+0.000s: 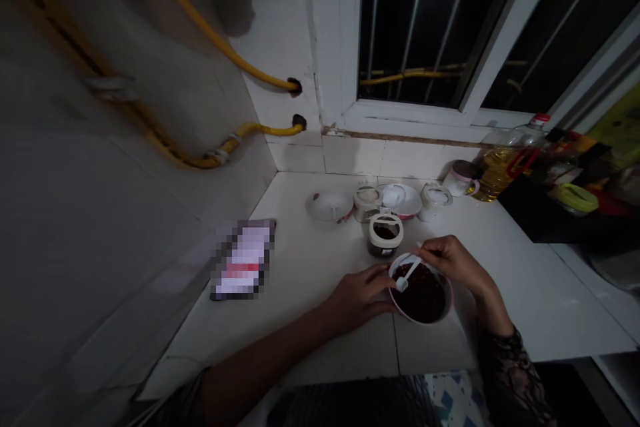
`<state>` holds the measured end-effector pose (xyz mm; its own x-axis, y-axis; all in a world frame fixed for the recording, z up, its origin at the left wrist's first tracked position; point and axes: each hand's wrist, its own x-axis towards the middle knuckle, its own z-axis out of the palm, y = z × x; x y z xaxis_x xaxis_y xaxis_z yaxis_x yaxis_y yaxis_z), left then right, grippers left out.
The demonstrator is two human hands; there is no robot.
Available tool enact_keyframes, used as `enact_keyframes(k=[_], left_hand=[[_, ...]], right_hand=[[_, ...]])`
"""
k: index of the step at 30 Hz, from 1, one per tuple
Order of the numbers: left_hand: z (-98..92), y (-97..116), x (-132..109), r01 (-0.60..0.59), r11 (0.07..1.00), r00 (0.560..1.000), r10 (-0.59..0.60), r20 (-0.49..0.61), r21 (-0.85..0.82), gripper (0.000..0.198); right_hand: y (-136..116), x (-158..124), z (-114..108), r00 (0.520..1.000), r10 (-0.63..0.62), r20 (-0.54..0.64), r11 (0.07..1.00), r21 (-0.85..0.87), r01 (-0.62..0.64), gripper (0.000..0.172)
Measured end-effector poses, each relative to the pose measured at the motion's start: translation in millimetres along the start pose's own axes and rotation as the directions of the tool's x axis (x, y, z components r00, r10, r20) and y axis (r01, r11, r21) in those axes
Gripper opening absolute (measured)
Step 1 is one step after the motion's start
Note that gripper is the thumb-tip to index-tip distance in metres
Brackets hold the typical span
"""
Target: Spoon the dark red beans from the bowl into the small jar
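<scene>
A white bowl [449, 300] of dark reddish-brown chilli-like contents [423, 297] stands on the white counter in front of me. My left hand [361, 293] grips its left side, thumb at the rim and fingers against the outer wall. Between the fingertips of my right hand [453, 265] is the handle of a small white plastic spoon [406, 277]. The spoon slants down to the left, its scoop over the bowl's left part, near my left thumb. Just behind the bowl sits a seasoning jar [384, 248] with a pale-rimmed lid and dark contents.
Behind are a shallow bowl [327, 208], two jars of white contents [367, 197], [436, 197] and another dish [411, 199]. A phone [245, 260] lies left. An oil bottle [497, 163] and a lidded mug [460, 180] stand at the back right. Yellow pipes [200, 161] run along the wall.
</scene>
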<state>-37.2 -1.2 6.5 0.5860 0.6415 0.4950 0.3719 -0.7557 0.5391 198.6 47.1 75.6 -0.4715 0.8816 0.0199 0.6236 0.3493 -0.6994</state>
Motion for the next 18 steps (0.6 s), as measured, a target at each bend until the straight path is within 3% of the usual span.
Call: enact_keyframes(k=[3, 11, 18], left_hand=[[0.1, 0.3, 0.1, 0.002, 1.0, 1.0, -0.002, 0.003, 0.0, 0.034], [1.3, -1.5, -0.9, -0.004, 1.0, 1.0, 0.004, -0.008, -0.002, 0.035], [0.8, -0.9, -1.0, -0.002, 1.0, 1.0, 0.002, 0.001, -0.005, 0.035]], right_hand=[[-1.3, 0.6, 4.8, 0.996, -0.002, 0.091, 1.0, 0.013, 0.001, 0.052], [-2.6, -3.2, -3.5, 0.978, 0.059, 0.199, 0.987, 0.137, -0.087, 0.053], [6.5, -0.5, -9.4, 0.988, 0.089, 0.126, 0.981, 0.162, -0.109, 0.053]])
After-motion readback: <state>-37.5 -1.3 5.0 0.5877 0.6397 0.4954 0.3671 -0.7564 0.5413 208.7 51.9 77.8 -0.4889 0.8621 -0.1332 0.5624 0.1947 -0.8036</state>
